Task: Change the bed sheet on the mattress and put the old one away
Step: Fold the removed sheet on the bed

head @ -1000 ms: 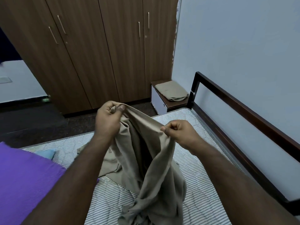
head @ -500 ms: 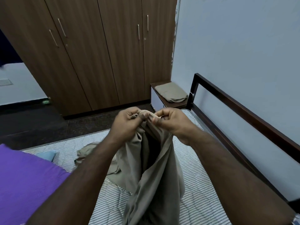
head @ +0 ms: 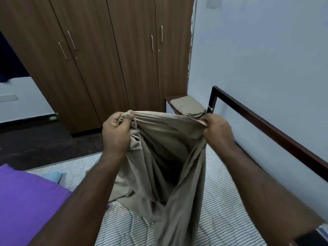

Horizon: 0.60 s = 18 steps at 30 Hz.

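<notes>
The wooden wardrobe (head: 99, 55) fills the wall from ten to twelve o'clock, its doors shut, with the pale blue wall (head: 262, 55) taking over from one to three. Below them the bare mattress (head: 221, 206), in its striped ticking, spreads across the lower half, and the dark bed frame (head: 266, 125) runs along its edge at three o'clock.

Over the middle of the mattress hangs the beige sheet (head: 159, 166), lifted at its top and trailing down in folds until its lower part lies crumpled on the ticking at six o'clock. A purple pillow (head: 26, 197) sits at eight o'clock (a light blue one (head: 53, 175) peeks out just behind it).

The left hand (head: 116, 132) has the sheet's top edge bunched in a closed fist, thumb pressed over the cloth. The right hand (head: 217, 129), somewhat blurred, pinches the same edge farther along, so the cloth is stretched taut between the two.

At one o'clock a small bedside stand (head: 168, 100) carries a folded beige cloth (head: 188, 105), well apart from the hands.
</notes>
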### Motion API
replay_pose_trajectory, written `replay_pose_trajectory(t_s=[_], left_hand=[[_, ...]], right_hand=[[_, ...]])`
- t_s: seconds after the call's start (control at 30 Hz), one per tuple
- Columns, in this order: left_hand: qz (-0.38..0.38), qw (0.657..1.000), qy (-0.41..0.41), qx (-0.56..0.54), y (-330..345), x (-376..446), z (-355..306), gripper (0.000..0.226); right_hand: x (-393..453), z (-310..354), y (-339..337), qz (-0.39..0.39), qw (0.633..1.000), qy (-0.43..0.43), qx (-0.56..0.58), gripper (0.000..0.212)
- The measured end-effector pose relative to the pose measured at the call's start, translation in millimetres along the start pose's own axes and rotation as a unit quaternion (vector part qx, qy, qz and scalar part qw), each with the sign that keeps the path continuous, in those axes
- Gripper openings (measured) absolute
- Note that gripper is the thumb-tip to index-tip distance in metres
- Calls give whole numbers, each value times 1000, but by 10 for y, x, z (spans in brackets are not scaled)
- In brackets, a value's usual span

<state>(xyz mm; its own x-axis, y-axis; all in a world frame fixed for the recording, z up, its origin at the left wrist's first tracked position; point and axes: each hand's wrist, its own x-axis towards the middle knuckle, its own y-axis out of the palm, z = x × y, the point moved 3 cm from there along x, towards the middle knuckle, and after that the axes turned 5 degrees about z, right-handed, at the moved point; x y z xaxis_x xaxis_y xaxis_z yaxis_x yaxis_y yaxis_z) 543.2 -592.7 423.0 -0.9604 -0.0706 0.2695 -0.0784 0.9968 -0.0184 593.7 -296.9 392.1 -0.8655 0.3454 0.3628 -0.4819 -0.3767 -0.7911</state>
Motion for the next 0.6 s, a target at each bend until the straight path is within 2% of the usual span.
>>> replay_pose_trajectory(t_s=[0.07,0.13,0.17,0.2,0.23,0.3,0.33,0.37,0.43,0.53,0.6], left_hand=[[-8,1000,-1,-13,-31,25,-21,29],[-7,1000,-5,-26,-12,31,-47,29],[-6,1000,-4,-30,12,28,-68,29],[-8,999,-8,-33,28,25,-76,29],[-10,999,-15,-35,33,18,-76,29],[-14,999,-29,-12,-2,15,-31,31],[-14,999,-34,9,-32,4,-5,31],[-14,999,-39,21,-69,-10,31,27],[4,998,-55,15,-108,-64,76,15],[59,996,-66,13,-118,-135,115,6],[57,996,-66,23,-184,-122,158,15]], right_hand=[[335,109,-408,-100,994,-11,31,34],[596,356,-855,-230,969,-63,67,32],[677,485,-994,-266,955,-96,86,32],[729,601,-1030,-258,952,-120,113,34],[743,712,-958,-189,964,-131,136,38],[609,850,-557,51,980,-141,131,46],[465,853,-314,150,971,-142,117,46],[320,831,-141,207,961,-133,127,43],[140,772,5,239,947,-91,193,35],[146,656,-57,216,938,-39,268,31],[186,561,-157,213,944,-19,250,37]])
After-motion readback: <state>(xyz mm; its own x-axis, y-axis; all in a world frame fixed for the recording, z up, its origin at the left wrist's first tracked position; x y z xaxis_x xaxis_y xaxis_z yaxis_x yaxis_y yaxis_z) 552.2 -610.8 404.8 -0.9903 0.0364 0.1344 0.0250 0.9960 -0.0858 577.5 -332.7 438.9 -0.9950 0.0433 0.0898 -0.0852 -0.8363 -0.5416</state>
